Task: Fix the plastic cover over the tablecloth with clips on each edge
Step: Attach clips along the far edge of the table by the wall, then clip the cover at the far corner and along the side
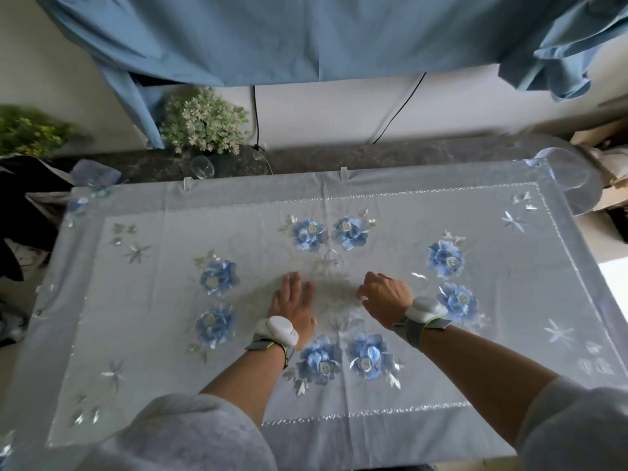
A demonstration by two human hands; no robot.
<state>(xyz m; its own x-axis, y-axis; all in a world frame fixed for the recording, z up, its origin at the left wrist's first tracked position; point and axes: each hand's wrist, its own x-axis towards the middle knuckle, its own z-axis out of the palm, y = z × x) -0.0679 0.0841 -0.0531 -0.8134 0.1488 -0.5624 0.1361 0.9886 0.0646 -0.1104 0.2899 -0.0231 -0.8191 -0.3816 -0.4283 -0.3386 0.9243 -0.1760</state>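
Nearest the camera, two pale grey sleeves are pushed up the forearms, and each wrist carries a white sensor pod on a grey strap. The left hand lies flat, palm down and fingers together, its grip fully open and holding nothing. The right hand rests just beside it with fingers curled down so the tips press the surface; its grip is loosely bent and closed on nothing.

Both hands rest at the middle of the white tablecloth with embroidered blue flowers and a silver border, which covers the counter. The clear plastic cover seems to lie over the cloth, though only a faint sheen and the overhang at the right edge suggest it.

Along the far edge, two small clear clips grip the cloth, one left of centre, one near the middle. Beyond them stand an upturned glass, a pale-leaved potted plant and black cables. A blue cloth hangs across the wall above.
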